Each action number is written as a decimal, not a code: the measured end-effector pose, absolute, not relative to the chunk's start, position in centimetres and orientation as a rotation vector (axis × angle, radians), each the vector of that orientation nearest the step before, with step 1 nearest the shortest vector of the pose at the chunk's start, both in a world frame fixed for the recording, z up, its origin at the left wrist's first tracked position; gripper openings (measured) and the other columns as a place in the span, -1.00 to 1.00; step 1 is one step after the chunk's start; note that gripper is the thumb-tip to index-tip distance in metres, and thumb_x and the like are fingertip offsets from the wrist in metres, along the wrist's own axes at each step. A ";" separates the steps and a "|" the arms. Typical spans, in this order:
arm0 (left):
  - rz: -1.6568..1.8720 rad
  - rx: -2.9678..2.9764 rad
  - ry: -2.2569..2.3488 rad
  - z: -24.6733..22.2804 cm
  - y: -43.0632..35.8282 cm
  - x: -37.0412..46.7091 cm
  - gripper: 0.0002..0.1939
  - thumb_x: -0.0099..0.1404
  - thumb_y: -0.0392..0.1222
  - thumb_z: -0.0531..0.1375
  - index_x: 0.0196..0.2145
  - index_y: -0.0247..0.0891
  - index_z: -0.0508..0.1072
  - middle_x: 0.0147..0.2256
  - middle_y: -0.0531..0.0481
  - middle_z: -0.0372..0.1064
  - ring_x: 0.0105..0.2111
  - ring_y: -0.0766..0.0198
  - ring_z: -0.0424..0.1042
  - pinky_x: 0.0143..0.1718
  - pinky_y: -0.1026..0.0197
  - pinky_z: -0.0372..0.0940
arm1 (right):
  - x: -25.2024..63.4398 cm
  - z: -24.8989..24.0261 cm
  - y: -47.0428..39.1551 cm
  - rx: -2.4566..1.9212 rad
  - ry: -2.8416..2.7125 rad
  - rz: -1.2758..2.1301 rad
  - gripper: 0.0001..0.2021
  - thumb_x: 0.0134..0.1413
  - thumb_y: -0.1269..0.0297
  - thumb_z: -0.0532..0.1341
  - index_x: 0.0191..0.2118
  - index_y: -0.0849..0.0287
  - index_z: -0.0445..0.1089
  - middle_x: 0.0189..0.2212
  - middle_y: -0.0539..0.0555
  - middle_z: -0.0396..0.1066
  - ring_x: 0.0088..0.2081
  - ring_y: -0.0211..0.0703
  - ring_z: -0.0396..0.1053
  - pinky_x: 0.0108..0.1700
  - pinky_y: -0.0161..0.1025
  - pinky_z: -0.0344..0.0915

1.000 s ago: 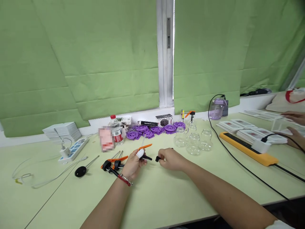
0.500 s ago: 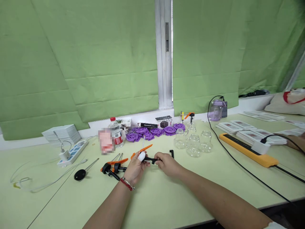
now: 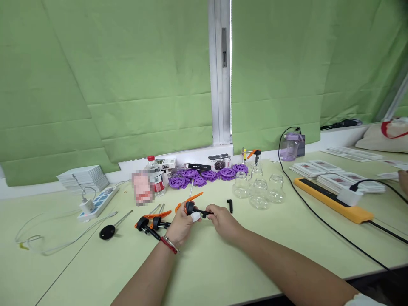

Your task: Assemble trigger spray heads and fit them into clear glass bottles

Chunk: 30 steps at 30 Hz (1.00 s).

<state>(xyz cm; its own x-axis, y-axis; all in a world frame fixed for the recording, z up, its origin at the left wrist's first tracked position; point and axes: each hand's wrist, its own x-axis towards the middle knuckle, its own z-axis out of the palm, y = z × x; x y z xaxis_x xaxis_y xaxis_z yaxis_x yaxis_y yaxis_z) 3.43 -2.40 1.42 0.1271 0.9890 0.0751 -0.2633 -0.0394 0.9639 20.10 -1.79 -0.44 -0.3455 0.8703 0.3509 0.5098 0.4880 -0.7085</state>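
Note:
Near the middle of the table, my left hand is closed around a black-capped pump head with an orange lever. A thin metal rod sticks up behind it, and a white covering wraps my left thumb. My right hand pinches the black tube end of the same piece, just right of the cap. Its fingers partly hide that end. Left of my left hand lie similar black parts with orange levers. A small black elbow piece rests beyond my right hand.
Clear glass jars stand right of centre. Purple plastic wheels and a red-capped bottle line the back. A round black disc with a rod lies left. An orange power strip and another person's hand are at right.
My left thumb has moved down off the cap, leaving more of it visible. My right hand keeps its pinch on the tube. The other person's hand has shifted toward the right edge.

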 end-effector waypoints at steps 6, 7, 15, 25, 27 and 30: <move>1.256 1.068 0.868 1.0 -2.2 3.6 -0.58 -0.11 -0.31 0.32 -0.29 -0.22 0.25 -0.35 0.09 0.26 -0.37 0.35 0.30 -0.32 0.27 0.21 | 19.9 -1.2 -1.6 -1.104 -2.066 0.538 -0.81 0.11 0.47 -0.01 -0.21 0.17 0.29 -0.35 0.07 0.36 -0.33 -0.19 0.25 -0.31 -0.29 0.11; 1.255 1.056 0.870 0.9 -2.2 3.6 -0.58 -0.12 -0.31 0.33 -0.30 -0.22 0.25 -0.36 0.10 0.27 -0.37 0.36 0.30 -0.33 0.27 0.20 | 19.9 -1.2 -1.6 -1.085 -2.071 0.542 -0.78 0.11 0.48 -0.01 -0.18 0.17 0.29 -0.32 0.08 0.37 -0.31 -0.18 0.27 -0.29 -0.28 0.13; 1.220 1.024 0.905 1.4 -2.7 4.0 -0.57 -0.14 -0.34 0.33 -0.31 -0.22 0.24 -0.41 0.16 0.21 -0.47 0.43 0.26 -0.40 0.30 0.16 | 20.4 -0.7 -1.7 -1.007 -2.118 0.518 -0.71 0.13 0.49 -0.03 -0.06 0.16 0.27 -0.19 0.13 0.38 -0.19 -0.13 0.31 -0.16 -0.22 0.20; 1.248 1.111 0.860 1.1 -2.7 3.7 -0.60 -0.06 -0.35 0.29 -0.27 -0.20 0.23 -0.39 0.13 0.26 -0.44 0.40 0.26 -0.35 0.30 0.16 | 20.3 -1.1 -1.3 -0.969 -2.141 0.422 -0.75 0.15 0.48 -0.03 -0.10 0.18 0.28 -0.20 0.15 0.39 -0.16 -0.11 0.30 -0.13 -0.17 0.21; 1.256 1.148 0.867 1.2 -2.9 3.9 -0.61 -0.07 -0.34 0.30 -0.30 -0.20 0.23 -0.36 0.11 0.28 -0.40 0.38 0.27 -0.32 0.29 0.16 | 20.4 -0.9 -1.5 -0.988 -2.121 0.485 -0.76 0.15 0.48 -0.03 -0.11 0.17 0.28 -0.25 0.12 0.39 -0.23 -0.14 0.32 -0.21 -0.22 0.23; 1.236 1.178 0.902 1.3 -2.9 4.2 -0.62 -0.09 -0.31 0.31 -0.33 -0.22 0.22 -0.37 0.11 0.27 -0.39 0.37 0.27 -0.32 0.29 0.16 | 20.5 -0.7 -1.7 -0.986 -2.104 0.538 -0.74 0.13 0.48 -0.02 -0.11 0.17 0.29 -0.28 0.10 0.40 -0.27 -0.17 0.32 -0.25 -0.25 0.23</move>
<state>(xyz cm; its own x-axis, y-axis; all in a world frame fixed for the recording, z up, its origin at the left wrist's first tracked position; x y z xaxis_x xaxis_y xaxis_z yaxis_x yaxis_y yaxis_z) 4.18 -2.95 1.28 0.1504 0.9844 0.0911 -0.2132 -0.0577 0.9753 20.51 -1.65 -0.71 -0.4322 0.7847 0.4443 0.4750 0.6169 -0.6276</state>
